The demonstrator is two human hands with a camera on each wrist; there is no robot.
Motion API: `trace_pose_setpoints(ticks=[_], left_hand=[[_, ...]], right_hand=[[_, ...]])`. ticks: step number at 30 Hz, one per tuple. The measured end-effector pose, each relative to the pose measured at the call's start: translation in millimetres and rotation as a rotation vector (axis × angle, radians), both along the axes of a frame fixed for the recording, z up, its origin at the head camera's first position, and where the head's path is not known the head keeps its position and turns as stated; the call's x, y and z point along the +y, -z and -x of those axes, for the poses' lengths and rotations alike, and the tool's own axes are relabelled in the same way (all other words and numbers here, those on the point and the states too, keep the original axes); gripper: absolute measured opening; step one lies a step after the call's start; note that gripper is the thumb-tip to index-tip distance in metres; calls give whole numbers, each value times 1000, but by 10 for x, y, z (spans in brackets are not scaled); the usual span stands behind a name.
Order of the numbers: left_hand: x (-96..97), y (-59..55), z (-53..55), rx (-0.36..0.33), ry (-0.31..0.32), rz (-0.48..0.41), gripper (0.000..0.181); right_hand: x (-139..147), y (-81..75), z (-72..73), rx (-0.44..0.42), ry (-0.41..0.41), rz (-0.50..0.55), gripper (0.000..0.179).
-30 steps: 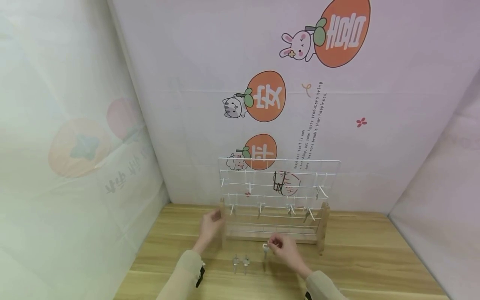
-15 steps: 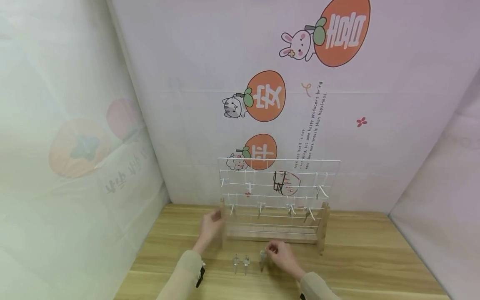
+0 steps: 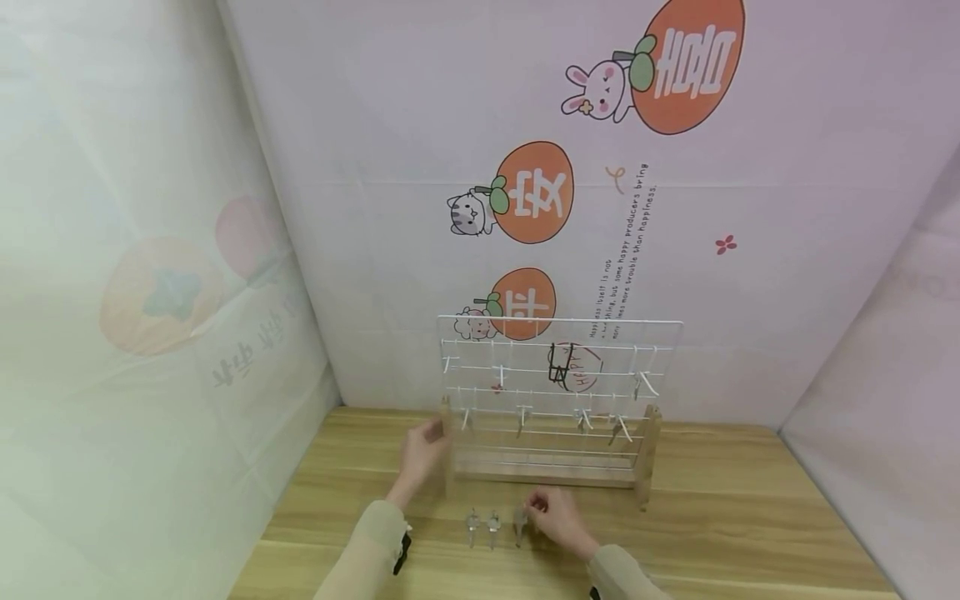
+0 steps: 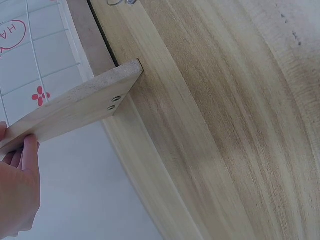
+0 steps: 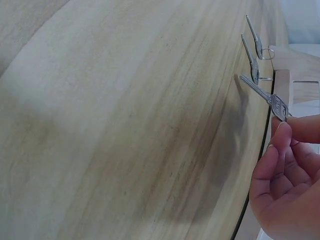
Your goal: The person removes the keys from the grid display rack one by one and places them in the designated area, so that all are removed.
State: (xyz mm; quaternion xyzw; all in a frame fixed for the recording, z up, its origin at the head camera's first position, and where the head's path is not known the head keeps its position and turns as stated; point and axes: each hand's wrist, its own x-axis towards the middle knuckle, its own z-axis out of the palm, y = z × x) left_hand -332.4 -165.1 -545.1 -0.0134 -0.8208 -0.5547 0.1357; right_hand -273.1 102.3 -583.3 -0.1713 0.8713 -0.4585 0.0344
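Pinching a silver key (image 5: pixel 264 93) by its head between thumb and forefinger, the right hand (image 3: pixel 557 518) is over the tabletop (image 3: pixel 735 492), on the near side of a wire rack (image 3: pixel 558 319). The silver key slants with its tip toward the tabletop's near edge; whether that tip touches the wood I cannot tell. Just to its left, a second key (image 3: pixel 493 525) and a third key (image 3: pixel 472 525) lie side by side on the tabletop, a little apart, tips also toward the near edge. The left hand (image 3: pixel 422 454) grips the rack's left wooden upright (image 4: pixel 75 107), thumb on one face and fingers on the other. The wire rack stands near the tabletop's back edge, roughly midway between the back corners, its grid carrying white hooks (image 3: pixel 648 384) and a black bracket (image 3: pixel 557 373).
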Motion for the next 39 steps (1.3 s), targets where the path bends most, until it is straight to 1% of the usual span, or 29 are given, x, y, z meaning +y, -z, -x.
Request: trace_pose_setpoints(ticks=[6, 10, 12, 16, 21, 30, 39], left_hand=[[-7, 22, 25, -7, 2, 7, 39], [-13, 31, 35, -19, 11, 3, 40], [-9, 27, 29, -27, 16, -4, 41], [-3, 15, 16, -30, 9, 14, 41], [-1, 1, 6, -40, -1, 20, 42], [-1, 13, 13, -29, -4, 16, 43], [-12, 29, 25, -9, -3, 14, 40]], right_hand=[[-26, 36, 18, -28, -14, -3, 7], [-44, 71, 31, -32, -19, -1, 6], [-50, 89, 39, -38, -18, 1, 5], [-59, 133, 68, -52, -14, -1, 5], [-78, 186, 102, -49, -4, -7, 5], [-107, 174, 107, -73, 29, -1, 6], [-124, 153, 105, -34, 28, -36, 6]])
